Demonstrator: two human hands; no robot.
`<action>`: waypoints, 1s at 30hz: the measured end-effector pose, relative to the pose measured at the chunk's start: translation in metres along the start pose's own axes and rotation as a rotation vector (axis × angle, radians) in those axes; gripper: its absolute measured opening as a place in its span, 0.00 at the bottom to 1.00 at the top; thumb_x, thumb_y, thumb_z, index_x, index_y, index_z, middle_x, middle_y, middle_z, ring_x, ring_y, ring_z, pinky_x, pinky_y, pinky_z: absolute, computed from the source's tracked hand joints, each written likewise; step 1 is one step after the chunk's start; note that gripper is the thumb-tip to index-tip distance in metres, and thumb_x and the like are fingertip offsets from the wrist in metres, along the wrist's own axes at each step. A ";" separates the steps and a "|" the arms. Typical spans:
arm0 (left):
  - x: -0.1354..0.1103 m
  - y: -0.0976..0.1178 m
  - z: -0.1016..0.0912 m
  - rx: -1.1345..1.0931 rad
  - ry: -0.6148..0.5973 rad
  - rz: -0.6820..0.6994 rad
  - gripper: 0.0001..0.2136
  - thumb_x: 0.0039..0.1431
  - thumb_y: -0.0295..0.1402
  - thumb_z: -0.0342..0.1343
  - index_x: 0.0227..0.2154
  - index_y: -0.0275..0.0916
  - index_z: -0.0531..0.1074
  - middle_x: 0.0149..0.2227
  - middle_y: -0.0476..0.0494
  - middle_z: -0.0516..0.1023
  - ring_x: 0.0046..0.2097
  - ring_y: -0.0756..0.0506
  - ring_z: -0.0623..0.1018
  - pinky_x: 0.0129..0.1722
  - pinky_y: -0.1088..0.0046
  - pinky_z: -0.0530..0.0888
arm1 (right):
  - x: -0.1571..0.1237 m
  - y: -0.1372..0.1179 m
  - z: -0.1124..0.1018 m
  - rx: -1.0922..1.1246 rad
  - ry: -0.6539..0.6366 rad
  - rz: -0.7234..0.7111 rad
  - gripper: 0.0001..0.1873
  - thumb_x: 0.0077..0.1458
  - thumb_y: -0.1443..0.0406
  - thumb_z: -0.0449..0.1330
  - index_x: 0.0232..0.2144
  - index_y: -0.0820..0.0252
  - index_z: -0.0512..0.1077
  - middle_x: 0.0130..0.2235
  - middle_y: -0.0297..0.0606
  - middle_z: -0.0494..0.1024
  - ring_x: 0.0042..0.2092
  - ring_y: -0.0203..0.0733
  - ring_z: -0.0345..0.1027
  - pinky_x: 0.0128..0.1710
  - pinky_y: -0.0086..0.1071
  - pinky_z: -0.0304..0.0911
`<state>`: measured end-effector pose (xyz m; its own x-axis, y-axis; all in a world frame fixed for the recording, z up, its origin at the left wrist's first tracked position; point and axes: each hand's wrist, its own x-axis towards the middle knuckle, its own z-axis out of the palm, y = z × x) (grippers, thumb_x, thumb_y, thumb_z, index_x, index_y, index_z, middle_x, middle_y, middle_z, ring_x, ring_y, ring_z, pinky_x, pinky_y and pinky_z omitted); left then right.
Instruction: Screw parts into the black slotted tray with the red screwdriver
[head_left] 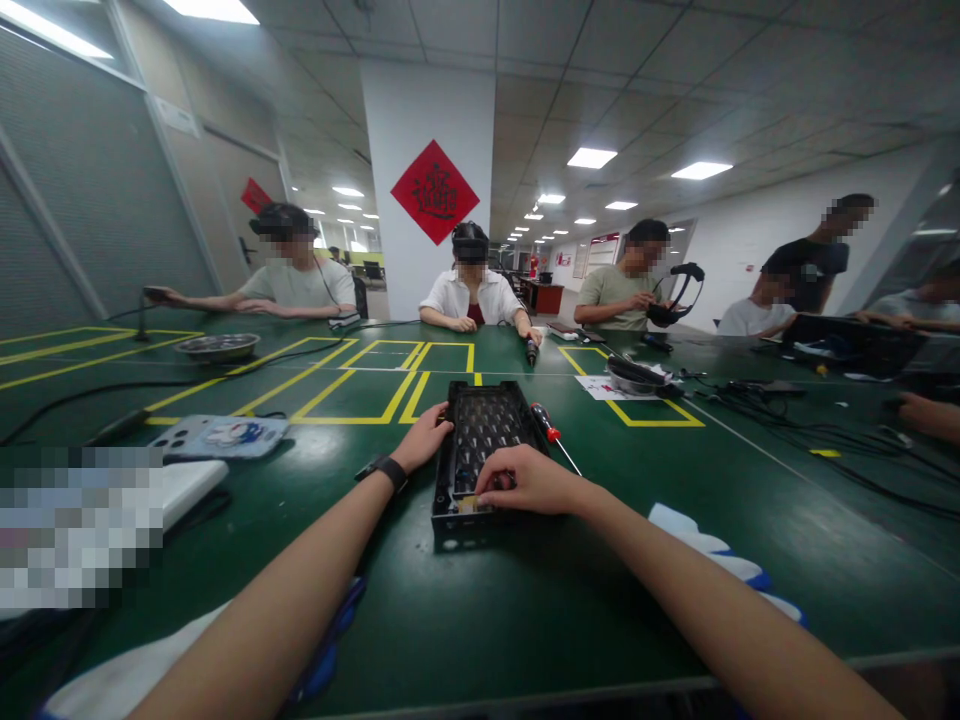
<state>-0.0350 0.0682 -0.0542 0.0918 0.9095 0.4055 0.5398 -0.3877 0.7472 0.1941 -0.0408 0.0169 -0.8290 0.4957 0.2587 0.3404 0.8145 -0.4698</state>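
At the near middle of the green table (525,610), close to its front edge, lay one black perforated tray (491,425), long side running away from me, with small parts scattered in its cells, too small to name. My left hand (426,436) rested against the tray's left rim, fingers loosely curled and clasping nothing, a dark watch (387,470) on the wrist. My right hand (525,480) sat over the tray's near end with the fingertips drawn into a pinch. I could not tell whether they held a piece. A small pale part (468,503) showed just beside them, at the near rim. One red-handled screwdriver (550,431) lay touching or just off the tray's right rim, tip pointing toward the table's right side. A white-and-blue cloth (709,548) lay under my right forearm, and a phone (225,436) lay well to the left. Hazards, as I judged them: the tray was only braced, not gripped, so a push from the pinching hand could have slid it toward the front edge. A small piece could have slipped from the fingertips and dropped through the perforations or rolled off. My right wrist could have nudged the screwdriver and sent it rolling.
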 end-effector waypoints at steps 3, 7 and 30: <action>0.000 -0.003 0.001 0.039 -0.006 0.011 0.24 0.52 0.31 0.46 0.54 0.32 0.59 0.55 0.37 0.64 0.56 0.43 0.63 0.57 0.64 0.57 | 0.000 -0.001 0.000 -0.007 -0.003 0.005 0.14 0.49 0.58 0.58 0.34 0.62 0.74 0.33 0.36 0.75 0.32 0.32 0.64 0.32 0.25 0.58; 0.000 -0.004 0.001 0.047 -0.011 0.011 0.25 0.53 0.32 0.45 0.54 0.30 0.58 0.56 0.36 0.63 0.57 0.43 0.63 0.57 0.64 0.57 | 0.000 0.000 0.000 -0.019 -0.019 0.010 0.13 0.49 0.59 0.58 0.35 0.62 0.74 0.33 0.36 0.75 0.32 0.32 0.64 0.32 0.26 0.59; 0.001 -0.004 0.001 0.078 -0.017 0.050 0.23 0.53 0.32 0.45 0.53 0.30 0.59 0.54 0.35 0.64 0.55 0.43 0.64 0.57 0.64 0.57 | 0.001 0.001 0.001 0.028 -0.019 -0.002 0.15 0.49 0.57 0.58 0.34 0.63 0.74 0.33 0.37 0.75 0.32 0.33 0.64 0.31 0.25 0.59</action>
<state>-0.0363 0.0704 -0.0568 0.1345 0.8919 0.4317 0.5977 -0.4205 0.6826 0.1937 -0.0397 0.0160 -0.8385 0.4875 0.2435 0.3262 0.8069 -0.4925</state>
